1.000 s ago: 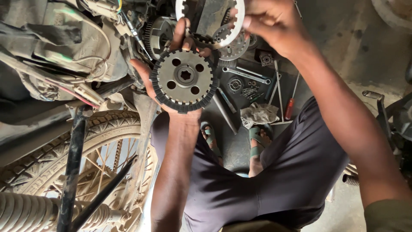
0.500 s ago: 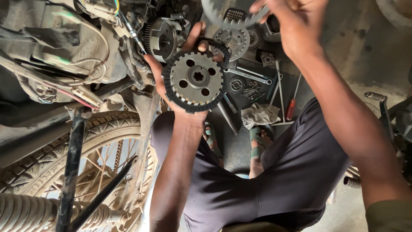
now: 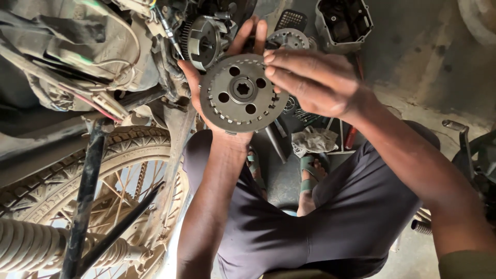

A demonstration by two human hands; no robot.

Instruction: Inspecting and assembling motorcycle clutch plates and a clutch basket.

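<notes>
Toothed clutch hub [image 3: 241, 93] lies flat in left hand [image 3: 217, 98], palm cupped under it, just right of the engine's clutch basket [image 3: 204, 41]. Right hand [image 3: 310, 82] fingertips pinch hub's right rim. Best keep it level, both hands supporting. Room: frame and wheel [image 3: 103, 170] crowd left of hub; floor w/ tools beyond hub is open.

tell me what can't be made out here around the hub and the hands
Head view, the only one:
- Back of the hub: faces the left hand, which covers it.
- Right hand fingertips hide the hub's right rim.
- Plate behind the hub: mostly covered by both hands.
- Engine inside: dark, cut off by the top edge.
- Tools on the floor: small, partly behind the right hand.
</notes>
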